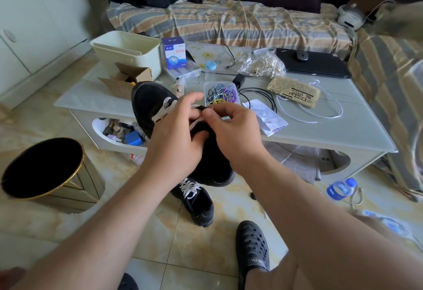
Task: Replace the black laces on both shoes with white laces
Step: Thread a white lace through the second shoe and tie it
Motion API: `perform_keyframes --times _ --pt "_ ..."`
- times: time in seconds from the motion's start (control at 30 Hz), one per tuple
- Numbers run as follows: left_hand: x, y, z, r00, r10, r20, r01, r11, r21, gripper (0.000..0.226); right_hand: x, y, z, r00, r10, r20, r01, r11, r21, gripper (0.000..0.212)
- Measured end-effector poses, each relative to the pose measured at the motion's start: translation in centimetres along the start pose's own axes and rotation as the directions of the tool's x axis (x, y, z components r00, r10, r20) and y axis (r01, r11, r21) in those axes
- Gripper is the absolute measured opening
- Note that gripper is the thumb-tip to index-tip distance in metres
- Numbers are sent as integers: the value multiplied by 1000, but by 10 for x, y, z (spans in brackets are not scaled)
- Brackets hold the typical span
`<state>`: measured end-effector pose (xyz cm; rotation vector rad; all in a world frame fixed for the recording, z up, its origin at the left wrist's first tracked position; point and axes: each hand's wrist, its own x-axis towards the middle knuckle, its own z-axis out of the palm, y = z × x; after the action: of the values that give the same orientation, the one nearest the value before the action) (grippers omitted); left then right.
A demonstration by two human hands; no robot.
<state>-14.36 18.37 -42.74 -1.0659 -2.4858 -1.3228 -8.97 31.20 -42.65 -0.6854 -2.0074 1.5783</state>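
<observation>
The left hand (176, 134) steadies the shoe (151, 104) raised above the floor in front of the tabletop (320, 127), and the right hand (233, 129) pinches the white lace (161, 111). If the pinch loosens, the lace may slip back out of its eyelet, or the shoe may tip from the hands.

My count of the things here

I see two black shoes (146, 104) (196, 202), one bin (45, 168), one water bottle (342, 189), one tub (128, 49) and one laptop (313, 65).
</observation>
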Motion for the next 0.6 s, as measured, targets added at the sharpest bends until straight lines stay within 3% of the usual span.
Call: perform_keyframes --times 0.07,0.13,0.23,0.27,0.33,0.37,0.6 --pt "-4 -7 6 992 121 -24 -119 989 83 79 3 3 0 995 87 -53 -81 992 99 10" --pt "-9 -15 12 976 134 -170 -97 973 208 80 8 7 0 975 204 -93 -174 950 259 13" --pt "-10 -26 14 926 -153 -345 211 968 138 75 13 8 -1 948 304 -95 -224 848 481 14" --pt "-9 -33 14 909 -286 -304 313 949 43 72 14 8 -1 945 313 -89 -225 826 517 15" --pt "-5 -40 11 837 -539 -93 507 828 -240 59 13 8 -1 941 330 -76 -236 799 554 16" --pt "-3 -43 11 806 -591 -25 553 768 -324 50 11 9 0 941 331 -70 -239 799 552 16" --pt "2 -43 -2 859 -460 -225 410 881 -237 47 6 3 -1 970 235 58 -227 807 544 11"
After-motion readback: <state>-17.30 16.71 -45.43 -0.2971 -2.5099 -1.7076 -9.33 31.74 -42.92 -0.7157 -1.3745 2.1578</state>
